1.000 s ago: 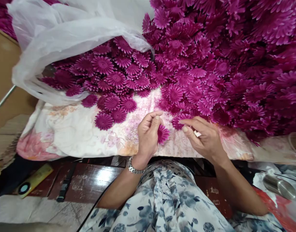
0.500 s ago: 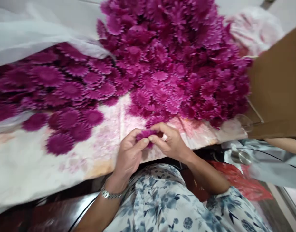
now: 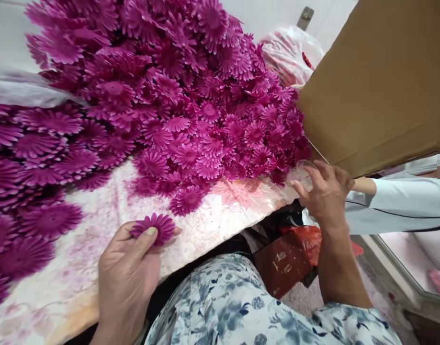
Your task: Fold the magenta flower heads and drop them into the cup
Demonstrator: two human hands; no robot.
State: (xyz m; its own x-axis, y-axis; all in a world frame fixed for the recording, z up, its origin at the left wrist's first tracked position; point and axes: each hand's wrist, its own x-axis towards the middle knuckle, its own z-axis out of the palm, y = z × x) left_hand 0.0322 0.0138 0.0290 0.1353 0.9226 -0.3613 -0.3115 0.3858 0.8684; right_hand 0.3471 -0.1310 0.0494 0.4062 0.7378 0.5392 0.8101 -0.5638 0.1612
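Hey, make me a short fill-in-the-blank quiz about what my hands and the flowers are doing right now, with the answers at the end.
1. Your left hand pinches a single flower with the ____ lying on top of it.
2. Your ____ hand is at the clear container.
3. In the picture, the big pile of flowers lies to the ____ of the cardboard box.

Missing words: thumb; right; left.
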